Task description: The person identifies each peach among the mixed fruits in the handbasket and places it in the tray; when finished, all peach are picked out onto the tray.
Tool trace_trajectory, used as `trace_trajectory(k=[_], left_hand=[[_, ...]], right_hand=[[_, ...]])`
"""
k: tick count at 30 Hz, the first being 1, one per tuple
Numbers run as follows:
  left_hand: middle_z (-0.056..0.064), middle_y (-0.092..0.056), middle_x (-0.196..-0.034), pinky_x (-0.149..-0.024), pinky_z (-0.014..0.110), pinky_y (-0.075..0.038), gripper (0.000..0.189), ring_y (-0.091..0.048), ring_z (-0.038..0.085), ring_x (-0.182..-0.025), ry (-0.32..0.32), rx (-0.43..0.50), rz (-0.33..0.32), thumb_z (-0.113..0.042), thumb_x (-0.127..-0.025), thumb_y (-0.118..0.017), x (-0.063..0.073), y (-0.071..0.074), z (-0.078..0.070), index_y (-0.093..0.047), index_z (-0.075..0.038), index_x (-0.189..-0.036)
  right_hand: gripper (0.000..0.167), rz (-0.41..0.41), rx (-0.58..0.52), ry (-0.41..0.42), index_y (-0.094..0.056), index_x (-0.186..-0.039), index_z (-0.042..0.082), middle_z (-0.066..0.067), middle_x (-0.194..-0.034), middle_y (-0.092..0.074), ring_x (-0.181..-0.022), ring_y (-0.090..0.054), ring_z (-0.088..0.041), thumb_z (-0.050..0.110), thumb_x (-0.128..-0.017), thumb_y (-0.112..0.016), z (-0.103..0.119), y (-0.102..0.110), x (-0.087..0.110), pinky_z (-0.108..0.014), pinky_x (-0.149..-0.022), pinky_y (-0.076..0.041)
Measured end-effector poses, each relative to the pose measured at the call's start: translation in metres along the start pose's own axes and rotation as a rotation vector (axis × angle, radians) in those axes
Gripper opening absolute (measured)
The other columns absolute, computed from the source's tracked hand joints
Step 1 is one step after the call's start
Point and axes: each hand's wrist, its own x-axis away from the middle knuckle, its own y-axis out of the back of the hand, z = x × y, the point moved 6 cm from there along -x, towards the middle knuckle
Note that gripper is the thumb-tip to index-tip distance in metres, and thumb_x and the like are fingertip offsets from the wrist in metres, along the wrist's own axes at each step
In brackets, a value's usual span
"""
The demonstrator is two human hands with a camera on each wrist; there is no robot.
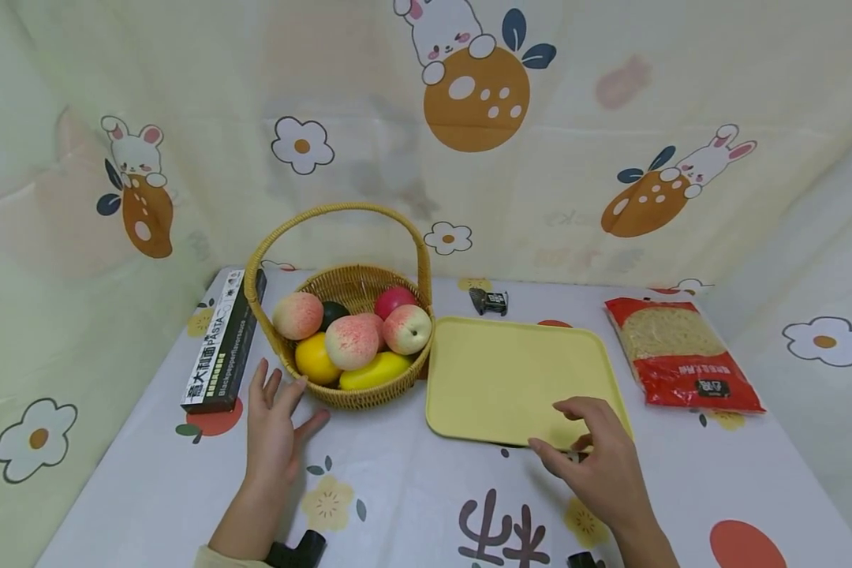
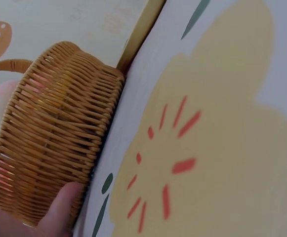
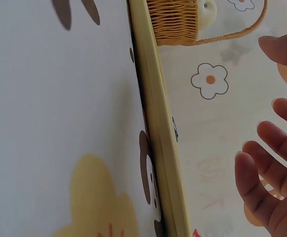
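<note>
A round tan wicker basket (image 1: 369, 399) stands toward the far edge of the white, print-covered table (image 1: 397, 481), just beside the left edge of a shallow pale-yellow rectangular tray (image 1: 511, 379); its raised wall presumably keeps the pink-and-cream peaches (image 1: 352, 342), smooth yellow fruits (image 1: 376, 371), round red fruit (image 1: 395, 299) and dark fruit (image 1: 333, 313) from rolling. The bare left hand (image 1: 273, 438), empty, fingers spread, lies at the basket's near-left side (contact cannot be told), a spread apparently suited to the curved wall; the bare right hand (image 1: 599, 461), also empty, thumb and fingers wide apart, hovers at the tray's near-right corner.
</note>
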Motion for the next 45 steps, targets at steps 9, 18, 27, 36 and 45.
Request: trace_trajectory(k=[9, 18, 27, 36, 45], left_hand=[[-0.005, -0.021, -0.176, -0.099, 0.048, -0.062, 0.079, -0.038, 0.028, -0.151, -0.009, -0.023, -0.013, -0.013, -0.104, -0.058, -0.005, 0.001, 0.006, -0.021, -0.043, -0.167], [-0.005, -0.021, -0.177, -0.105, 0.056, -0.058, 0.079, -0.033, 0.028, -0.155, 0.024, -0.007, 0.013, -0.011, -0.104, -0.056, -0.008, -0.001, 0.003, -0.022, -0.044, -0.167], [-0.008, -0.018, -0.178, -0.107, 0.060, -0.056, 0.079, -0.029, 0.028, -0.159, 0.053, 0.059, 0.023, -0.011, -0.105, -0.056, -0.008, -0.002, 0.005, -0.024, -0.047, -0.166], [-0.010, -0.019, -0.177, -0.104, 0.054, -0.059, 0.076, -0.032, 0.029, -0.156, 0.024, 0.023, 0.027, -0.012, -0.106, -0.055, -0.008, -0.002, 0.007, -0.025, -0.050, -0.165], [-0.008, -0.022, -0.176, -0.102, 0.051, -0.060, 0.076, -0.037, 0.030, -0.151, 0.011, 0.005, 0.012, -0.012, -0.105, -0.056, -0.006, -0.002, 0.006, -0.026, -0.049, -0.165]], right_hand=[[0.066, 0.050, -0.124, -0.106, -0.063, -0.133, 0.009, -0.005, -0.127, -0.067, -0.104, -0.059, -0.001, 0.018, -0.076, -0.096, -0.008, -0.001, 0.003, -0.021, -0.070, -0.060], [0.069, 0.078, -0.194, -0.168, -0.059, -0.140, 0.011, -0.005, -0.132, -0.065, -0.107, -0.059, -0.005, 0.019, -0.080, -0.093, -0.011, -0.001, 0.002, -0.022, -0.073, -0.061], [0.069, 0.132, -0.265, -0.241, -0.055, -0.145, 0.013, -0.006, -0.136, -0.063, -0.111, -0.059, -0.003, 0.020, -0.085, -0.089, -0.013, -0.003, 0.002, -0.021, -0.076, -0.062], [0.075, 0.166, -0.344, -0.186, -0.049, -0.150, 0.013, -0.007, -0.143, -0.058, -0.123, -0.055, -0.003, 0.015, -0.086, -0.088, -0.009, 0.007, -0.018, -0.020, -0.083, -0.063], [0.081, 0.264, -0.365, -0.072, -0.048, -0.152, 0.013, -0.009, -0.149, -0.055, -0.134, -0.054, -0.027, 0.019, -0.083, -0.091, 0.028, 0.004, -0.069, -0.032, -0.091, -0.065]])
